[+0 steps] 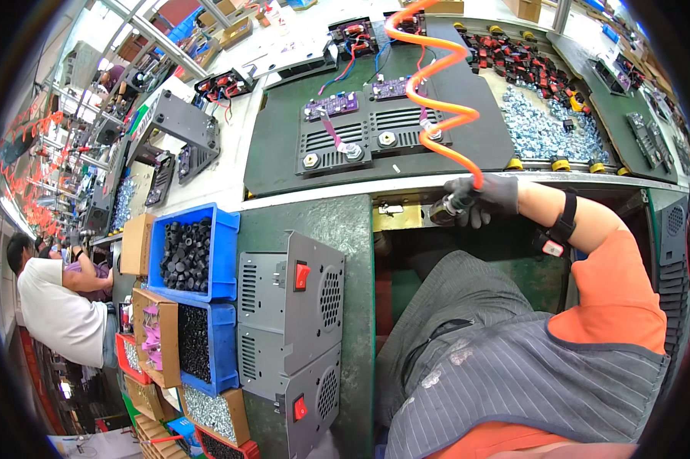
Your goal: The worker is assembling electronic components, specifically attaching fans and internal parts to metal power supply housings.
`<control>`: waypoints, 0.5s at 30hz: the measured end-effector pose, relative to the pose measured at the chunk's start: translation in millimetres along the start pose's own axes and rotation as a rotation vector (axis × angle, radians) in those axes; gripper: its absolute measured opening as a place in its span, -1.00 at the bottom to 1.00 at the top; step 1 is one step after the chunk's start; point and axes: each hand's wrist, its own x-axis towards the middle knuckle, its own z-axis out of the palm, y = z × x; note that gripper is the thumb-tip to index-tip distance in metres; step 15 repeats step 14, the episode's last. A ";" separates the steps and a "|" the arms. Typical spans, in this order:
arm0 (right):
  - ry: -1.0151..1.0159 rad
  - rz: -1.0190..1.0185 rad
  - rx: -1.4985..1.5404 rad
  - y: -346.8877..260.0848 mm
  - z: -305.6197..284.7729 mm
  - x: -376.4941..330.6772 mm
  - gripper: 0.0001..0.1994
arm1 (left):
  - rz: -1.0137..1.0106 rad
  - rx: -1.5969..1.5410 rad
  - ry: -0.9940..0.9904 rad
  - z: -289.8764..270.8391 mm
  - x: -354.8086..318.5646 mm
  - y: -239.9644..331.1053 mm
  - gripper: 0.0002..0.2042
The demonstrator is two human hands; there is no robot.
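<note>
My right hand (494,200), in a dark glove, reaches over the front edge of the bench. Its fingers are closed around a dark pneumatic screwdriver (446,212), which is fed by a coiled orange air hose (467,115). The tool sits beside a brass-coloured plate (398,216) at the bench edge. Beyond the hand, two black slotted panels (383,130) with purple circuit boards (331,105) and large nuts rest on a dark green mat (276,145). My left hand does not show.
To the left stand two grey metal housings (264,294) with red rocker switches. Beside them are blue bins (234,260) of black parts and a cardboard box (234,413) of screws. Far right, a tray (505,99) holds silvery and red-black pieces. A co-worker (61,306) is at far left.
</note>
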 end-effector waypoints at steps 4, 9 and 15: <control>0.395 -0.355 -0.160 16.1 22.5 8.5 -0.67 | -0.167 -0.266 0.032 7.6 -56.0 29.2 -0.32; 0.654 -0.646 -0.618 44.2 -8.5 26.9 -0.76 | -0.053 -0.251 0.371 44.6 -46.4 37.8 -0.41; 0.364 -0.184 0.090 22.1 11.0 7.7 -0.66 | -0.192 -0.214 0.695 62.8 -32.1 43.3 -0.31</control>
